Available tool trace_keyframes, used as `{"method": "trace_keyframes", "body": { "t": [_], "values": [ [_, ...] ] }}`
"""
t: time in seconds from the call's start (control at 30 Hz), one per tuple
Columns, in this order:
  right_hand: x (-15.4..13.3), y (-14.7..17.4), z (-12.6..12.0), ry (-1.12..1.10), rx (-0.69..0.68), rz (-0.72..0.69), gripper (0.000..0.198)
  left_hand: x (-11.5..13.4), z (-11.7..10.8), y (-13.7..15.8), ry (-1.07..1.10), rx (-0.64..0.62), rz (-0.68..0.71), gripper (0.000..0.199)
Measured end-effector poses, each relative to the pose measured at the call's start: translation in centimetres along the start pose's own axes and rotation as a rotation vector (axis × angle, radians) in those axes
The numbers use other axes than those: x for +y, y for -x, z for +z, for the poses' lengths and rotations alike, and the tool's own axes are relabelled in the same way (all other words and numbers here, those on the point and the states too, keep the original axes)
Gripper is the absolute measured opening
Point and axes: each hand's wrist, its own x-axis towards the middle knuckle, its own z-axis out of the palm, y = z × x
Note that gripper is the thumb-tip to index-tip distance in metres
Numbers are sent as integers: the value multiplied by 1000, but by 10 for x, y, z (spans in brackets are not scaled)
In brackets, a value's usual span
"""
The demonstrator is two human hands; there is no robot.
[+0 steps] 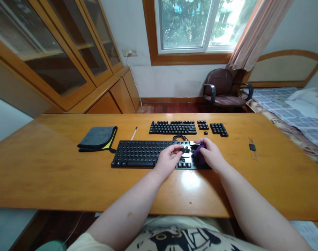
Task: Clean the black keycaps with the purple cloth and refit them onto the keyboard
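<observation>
A black keyboard (138, 153) with most of its keycaps off lies before me on the desk. My left hand (168, 160) is closed over its right part, pinching a small black keycap (185, 150) between thumb and fingertips. Just to the right, my right hand (211, 153) grips a dark purple cloth (200, 154) that looks bunched up. Part of the keyboard's right end is hidden under the cloth and hand. Behind the keyboard, loose black keycaps (172, 128) are laid out in their keyboard order.
A folded grey cloth (97, 137) with a yellow inside lies left, near a white toothbrush (134, 133). To the right is a wire keycap puller (252, 147). The keyboard's cable (180, 136) is coiled behind it. Beyond the wooden desk (57, 174) stands a chair (223, 87).
</observation>
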Motion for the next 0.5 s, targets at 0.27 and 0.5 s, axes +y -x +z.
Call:
{"method": "trace_keyframes", "body": {
  "t": [0.27,0.5],
  "values": [
    [-1,1,9,-203,-49,-130,17,1,2,0,80,-54,18,22],
    [-4,2,4,72,-16,-208,14,1,1,1,24,-126,-4,20]
  ]
}}
